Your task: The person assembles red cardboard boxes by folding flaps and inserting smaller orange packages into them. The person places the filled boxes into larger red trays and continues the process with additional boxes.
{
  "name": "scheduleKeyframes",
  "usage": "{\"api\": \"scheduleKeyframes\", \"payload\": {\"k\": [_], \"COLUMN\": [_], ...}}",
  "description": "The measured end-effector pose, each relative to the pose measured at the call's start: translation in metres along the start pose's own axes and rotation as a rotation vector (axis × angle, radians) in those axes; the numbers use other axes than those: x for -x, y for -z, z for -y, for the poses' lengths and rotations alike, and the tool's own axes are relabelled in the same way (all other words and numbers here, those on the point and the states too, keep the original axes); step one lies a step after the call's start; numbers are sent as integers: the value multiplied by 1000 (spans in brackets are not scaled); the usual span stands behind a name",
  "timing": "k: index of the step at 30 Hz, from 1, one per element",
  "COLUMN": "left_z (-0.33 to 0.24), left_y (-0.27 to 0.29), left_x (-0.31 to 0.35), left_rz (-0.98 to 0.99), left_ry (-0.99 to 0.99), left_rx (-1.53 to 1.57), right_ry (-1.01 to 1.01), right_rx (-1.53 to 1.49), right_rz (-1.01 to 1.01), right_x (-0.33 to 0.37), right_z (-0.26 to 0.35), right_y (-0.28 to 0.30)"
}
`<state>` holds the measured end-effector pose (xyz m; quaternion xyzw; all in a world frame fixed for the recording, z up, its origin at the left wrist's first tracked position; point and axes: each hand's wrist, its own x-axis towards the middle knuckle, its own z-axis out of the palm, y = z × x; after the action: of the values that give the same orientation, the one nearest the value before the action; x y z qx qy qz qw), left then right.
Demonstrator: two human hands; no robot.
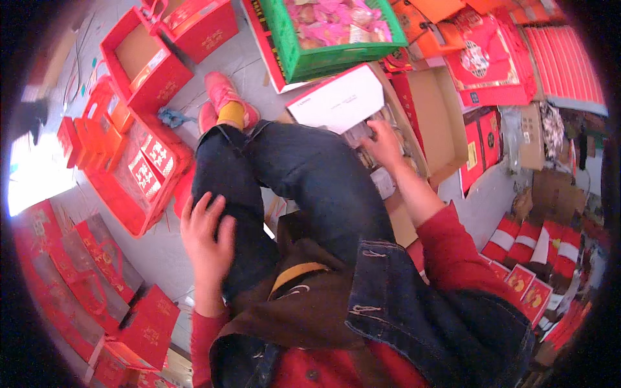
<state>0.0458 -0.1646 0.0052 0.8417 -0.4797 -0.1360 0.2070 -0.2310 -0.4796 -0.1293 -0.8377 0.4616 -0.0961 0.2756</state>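
My left hand hovers beside my left knee, its fingers spread and nothing in them. On the right, my right hand reaches into an open cardboard box of small packets. Its fingers are curled towards the thumb at a clear plastic packet; what they hold, if anything, is hard to make out. A white sheet or flap with a red edge covers the far part of that box. More clear packets lie in its near part.
A green crate of pink-wrapped pieces stands ahead. To the left are a red tray with printed red packs, an orange basket and red boxes. Red bags stand at lower left; red packages are stacked at right.
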Motion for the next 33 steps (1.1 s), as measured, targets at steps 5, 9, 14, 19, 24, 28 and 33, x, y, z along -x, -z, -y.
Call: {"api": "scheduleKeyframes", "payload": {"k": [5,9,14,19,24,28,33], "left_z": [-32,-26,-10,-1,56,99,182], "left_y": [-20,-21,-25,-18,-92,-170,-207], "left_x": [16,18,25,41,124,144,108], "left_rz": [-113,-167,-236,-198,167,282,42], "left_ry": [17,42,17,302,605,995,1223], "left_rx": [-242,-243,-76,630,777,558,181], "right_ry": [-91,-194,46,-108,-222,-274,-329], "right_rx": [375,393,225,285,423,491,535], "right_rz": [115,279,51,281,396,386,397], "right_x": [91,86,77,60,47,37,35], "right_z": [-122,-55,-94,-96,-112,-113,-115], "right_y": [-128,-112,-125,-98,-55,-28,-9]}}
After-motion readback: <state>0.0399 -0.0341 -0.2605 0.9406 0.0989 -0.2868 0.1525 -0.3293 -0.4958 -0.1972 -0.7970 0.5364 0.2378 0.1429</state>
